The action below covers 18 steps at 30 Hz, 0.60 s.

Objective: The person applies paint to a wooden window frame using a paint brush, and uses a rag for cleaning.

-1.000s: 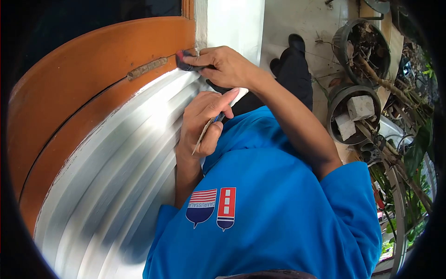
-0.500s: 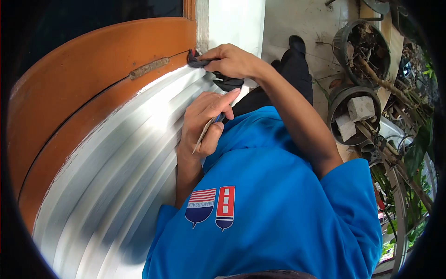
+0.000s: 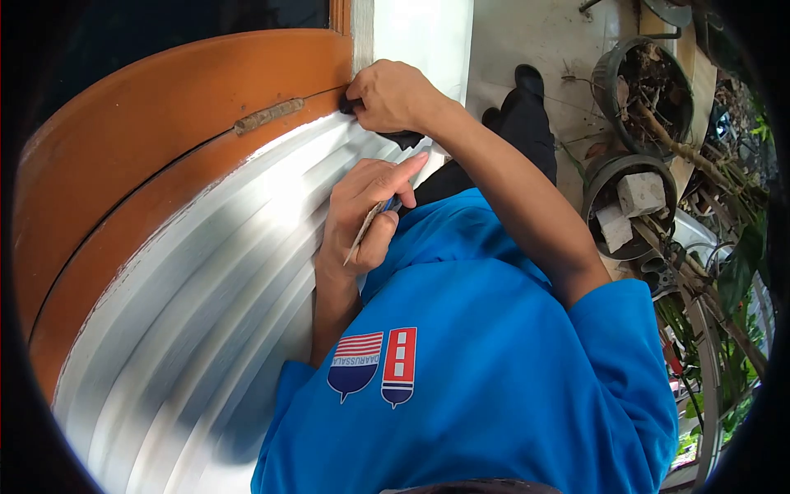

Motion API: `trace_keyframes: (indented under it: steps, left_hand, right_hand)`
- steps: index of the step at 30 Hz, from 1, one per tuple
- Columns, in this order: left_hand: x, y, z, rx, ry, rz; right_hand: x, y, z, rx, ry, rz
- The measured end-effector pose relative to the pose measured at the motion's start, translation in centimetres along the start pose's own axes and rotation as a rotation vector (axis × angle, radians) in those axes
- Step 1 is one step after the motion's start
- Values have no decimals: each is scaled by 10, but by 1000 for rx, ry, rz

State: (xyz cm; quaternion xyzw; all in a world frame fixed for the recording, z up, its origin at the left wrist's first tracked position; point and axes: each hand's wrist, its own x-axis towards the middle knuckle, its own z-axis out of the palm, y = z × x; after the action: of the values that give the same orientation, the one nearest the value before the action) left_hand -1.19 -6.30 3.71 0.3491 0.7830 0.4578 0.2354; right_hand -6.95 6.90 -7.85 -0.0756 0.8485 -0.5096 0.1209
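Observation:
My right hand is closed on a dark cloth, which shows at the fingertips and hangs below the palm. Its fingertips press the cloth at the corner where the orange-brown wood meets the white ridged moulding. Lower down, my left hand is closed around a thin, flat tan piece with a bit of blue beside it. The index finger of this hand points out toward the cloth. Most of the flat piece is hidden by the fingers, and I cannot tell its kind.
A rusty hinge sits across the gap in the orange-brown wood. To the right stand a dark pot with pale blocks in it and another pot with dry stems. Branches and a metal rail run along the right side.
My right hand has shifted slightly left and up along the wood's edge, and now covers more of the cloth. My left hand is nearly unmoved, still holding the flat piece.

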Motion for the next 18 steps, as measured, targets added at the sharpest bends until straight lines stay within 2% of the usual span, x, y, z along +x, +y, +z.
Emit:
trace_keyframes:
  steps: [1, 4, 5, 12, 13, 16, 18]
  left_hand:
    - [-1, 1, 1, -9, 5, -5]
    - [1, 2, -1, -18, 2, -20]
    - [2, 2, -1, -19, -1, -27]
    - [-1, 1, 1, -26, 11, -18]
    - [0, 0, 2, -23, 15, -6]
    - [-2, 2, 0, -30, 9, -26]
    - [-2, 3, 0, -44, -2, -37]
  right_hand:
    - [3, 2, 0, 23, 22, -52]
    - [-2, -5, -11, 471, 77, -279]
    - [-1, -7, -4, 605, 229, -451]
    - [-3, 19, 12, 272, 195, -123]
    - [-2, 15, 12, 255, 258, -243]
    - [-4, -19, -2, 465, 363, -477]
    - [-3, -19, 2, 457, 366, -394]
